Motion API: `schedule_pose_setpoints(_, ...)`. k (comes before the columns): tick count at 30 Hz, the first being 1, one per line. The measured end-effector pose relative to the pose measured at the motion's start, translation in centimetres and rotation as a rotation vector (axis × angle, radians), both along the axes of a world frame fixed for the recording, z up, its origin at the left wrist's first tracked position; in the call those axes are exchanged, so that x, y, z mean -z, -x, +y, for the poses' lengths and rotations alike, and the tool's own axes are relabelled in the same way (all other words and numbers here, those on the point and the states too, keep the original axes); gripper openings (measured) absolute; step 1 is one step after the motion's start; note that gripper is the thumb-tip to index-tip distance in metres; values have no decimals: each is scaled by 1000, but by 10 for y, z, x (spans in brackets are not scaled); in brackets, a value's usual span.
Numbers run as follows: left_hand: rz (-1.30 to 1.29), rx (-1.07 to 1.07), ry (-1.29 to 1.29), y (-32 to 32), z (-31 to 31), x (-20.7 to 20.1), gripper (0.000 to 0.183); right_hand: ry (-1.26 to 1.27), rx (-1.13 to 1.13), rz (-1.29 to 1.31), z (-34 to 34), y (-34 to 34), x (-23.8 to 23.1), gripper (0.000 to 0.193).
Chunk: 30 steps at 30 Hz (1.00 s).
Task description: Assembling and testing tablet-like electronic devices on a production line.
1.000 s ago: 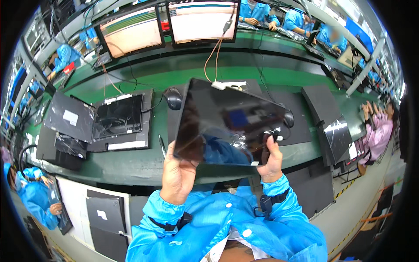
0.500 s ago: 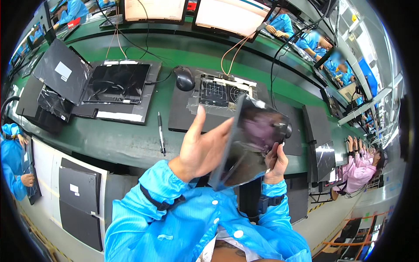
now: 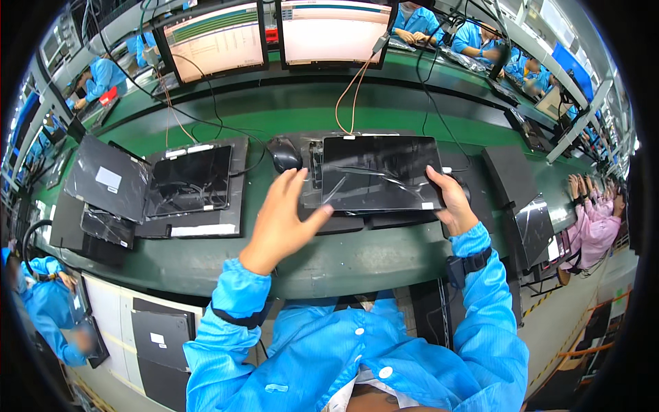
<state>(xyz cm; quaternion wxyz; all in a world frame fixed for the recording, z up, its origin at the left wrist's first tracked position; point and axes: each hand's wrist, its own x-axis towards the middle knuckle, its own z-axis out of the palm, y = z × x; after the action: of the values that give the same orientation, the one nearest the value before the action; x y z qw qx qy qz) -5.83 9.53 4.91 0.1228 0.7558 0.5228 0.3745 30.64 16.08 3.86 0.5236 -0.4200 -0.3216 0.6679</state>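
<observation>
A glossy black screen panel [image 3: 381,172], covered in clear film, lies face up over the dark fixture [image 3: 316,161] in front of me. Only the fixture's left end shows past the panel. My right hand [image 3: 453,202] grips the panel's right edge, with the thumb on top and the other fingers mostly hidden beneath. At the panel's lower left corner, my left hand [image 3: 278,223] is spread, fingers apart, holding nothing. Its thumb comes close to the corner; whether it touches I cannot tell. A black mouse [image 3: 283,154] sits just beyond those fingertips.
To the left, a second black screen [image 3: 191,180] rests on a dark pad beside a film-wrapped grey panel [image 3: 110,177]. Dark boxes [image 3: 518,206] stand at the right. Two monitors [image 3: 336,34] and hanging cables [image 3: 353,96] are behind. Co-workers sit around the benches.
The screen panel went from being held tilted near my chest to lying flat over the fixture. My left hand moved away from its face toward the left; the right hand kept hold.
</observation>
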Motion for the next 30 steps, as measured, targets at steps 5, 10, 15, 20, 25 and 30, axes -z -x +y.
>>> schedule_pose_setpoints(5,244,29,62,-7,21,21,98,67,-108,45,31,9,16,24)
schedule_pose_setpoints(10,297,44,83,-16,34,24,94,134,-171,21,37,11,21,31)
schedule_pose_setpoints(15,364,55,-4,-20,38,34,88,287,-281,-596,27,11,-24,49)
schedule_pose_setpoints(20,357,41,-55,-21,40,36,80,-259,-252,-1176,-4,-7,-18,80)
schedule_pose_setpoints(25,316,26,-77,-23,42,38,75,-438,-289,-1356,-21,-3,-16,74)
schedule_pose_setpoints(30,278,27,-86,-19,44,42,74,-578,-236,-1388,-14,-4,-10,59)
